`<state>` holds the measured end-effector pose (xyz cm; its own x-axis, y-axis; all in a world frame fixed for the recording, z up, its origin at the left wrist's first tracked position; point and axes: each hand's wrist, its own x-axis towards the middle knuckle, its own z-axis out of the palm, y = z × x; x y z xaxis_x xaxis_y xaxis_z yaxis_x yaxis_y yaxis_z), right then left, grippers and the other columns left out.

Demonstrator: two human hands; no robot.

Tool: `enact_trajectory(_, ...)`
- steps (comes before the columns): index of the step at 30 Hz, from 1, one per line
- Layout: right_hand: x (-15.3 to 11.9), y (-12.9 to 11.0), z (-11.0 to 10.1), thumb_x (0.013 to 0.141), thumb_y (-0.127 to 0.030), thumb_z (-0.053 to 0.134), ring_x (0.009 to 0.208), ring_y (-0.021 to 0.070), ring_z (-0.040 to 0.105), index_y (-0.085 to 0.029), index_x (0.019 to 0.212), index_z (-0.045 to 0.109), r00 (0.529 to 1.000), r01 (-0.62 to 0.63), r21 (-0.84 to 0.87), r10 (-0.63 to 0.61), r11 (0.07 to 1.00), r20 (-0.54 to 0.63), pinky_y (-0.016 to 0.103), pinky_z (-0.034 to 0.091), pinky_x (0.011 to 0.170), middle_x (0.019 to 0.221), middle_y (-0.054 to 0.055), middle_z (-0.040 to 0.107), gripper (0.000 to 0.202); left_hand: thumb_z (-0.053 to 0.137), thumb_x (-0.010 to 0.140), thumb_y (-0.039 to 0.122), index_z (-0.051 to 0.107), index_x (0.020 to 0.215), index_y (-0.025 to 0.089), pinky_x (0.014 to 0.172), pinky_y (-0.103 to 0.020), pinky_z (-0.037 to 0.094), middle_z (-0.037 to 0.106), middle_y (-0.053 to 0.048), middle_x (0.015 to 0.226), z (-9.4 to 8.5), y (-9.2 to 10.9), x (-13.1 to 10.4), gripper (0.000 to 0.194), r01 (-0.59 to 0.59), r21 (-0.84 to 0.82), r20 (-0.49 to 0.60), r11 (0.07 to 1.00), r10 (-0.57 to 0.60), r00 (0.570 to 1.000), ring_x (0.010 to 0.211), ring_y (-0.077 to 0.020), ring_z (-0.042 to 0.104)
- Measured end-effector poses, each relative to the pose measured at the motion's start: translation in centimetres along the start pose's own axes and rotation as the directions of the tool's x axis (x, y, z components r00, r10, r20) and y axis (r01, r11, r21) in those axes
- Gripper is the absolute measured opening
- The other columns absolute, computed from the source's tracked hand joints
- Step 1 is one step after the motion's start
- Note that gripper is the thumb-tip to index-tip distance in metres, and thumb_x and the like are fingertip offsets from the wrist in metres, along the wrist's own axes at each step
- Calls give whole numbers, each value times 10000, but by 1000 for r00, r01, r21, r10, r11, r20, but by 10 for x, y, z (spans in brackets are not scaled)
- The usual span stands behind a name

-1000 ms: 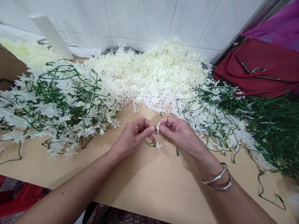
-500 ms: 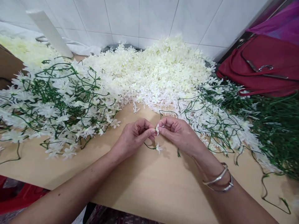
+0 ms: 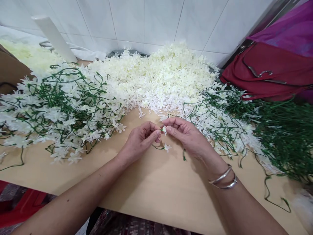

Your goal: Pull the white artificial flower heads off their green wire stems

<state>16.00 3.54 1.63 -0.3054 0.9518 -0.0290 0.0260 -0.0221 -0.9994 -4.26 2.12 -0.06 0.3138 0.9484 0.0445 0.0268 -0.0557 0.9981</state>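
Note:
My left hand (image 3: 139,141) is closed in a pinch on a thin green artificial flower stem. At the stem's tip, just past my left thumb, sits a small white artificial flower (image 3: 164,130). My right hand (image 3: 189,135) is close against that flower, thumb and forefinger slightly parted beside it, the other fingers curled. Below the left fingertips another white flower (image 3: 167,148) hangs on a green branch of stem. A green stem end (image 3: 184,154) shows under my right hand; whether it belongs to the same stem is hidden.
White flowers on green stems (image 3: 66,111) are heaped at left. Loose cream-white blossoms (image 3: 158,71) are piled against the tiled wall. Bare green stems (image 3: 286,133) lie at right below a red bag (image 3: 269,71). A cardboard box (image 3: 12,70) stands at the left edge of the table (image 3: 156,195).
My right thumb and forefinger have loosened from the white flower, which now shows whole at the stem tip. My left hand keeps its pinch. The view has shifted slightly.

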Motion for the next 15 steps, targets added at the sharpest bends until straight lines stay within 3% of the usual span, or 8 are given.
enact_trajectory(5, 3, 3, 2, 796, -403, 823, 748, 144, 599, -210, 849, 686, 1000, -15, -10, 15, 1000, -17, 295, 494, 747, 807, -5, 678, 243, 656, 987, 427, 620, 952, 170, 700, -258, 561, 736, -19, 770, 1, -2, 0, 262, 6, 7, 33, 1000, -6, 999, 709, -148, 742)
enact_trajectory(15, 4, 5, 7, 860, -384, 740, 695, 147, 588, -207, 865, 676, 999, -28, -127, 25, 991, -24, 284, 457, 643, 776, 8, 677, 188, 660, 977, 448, 639, 945, 177, 680, -267, 564, 760, -27, 759, 1, -3, -1, 273, 41, 34, -24, 999, -40, 999, 684, -160, 739)
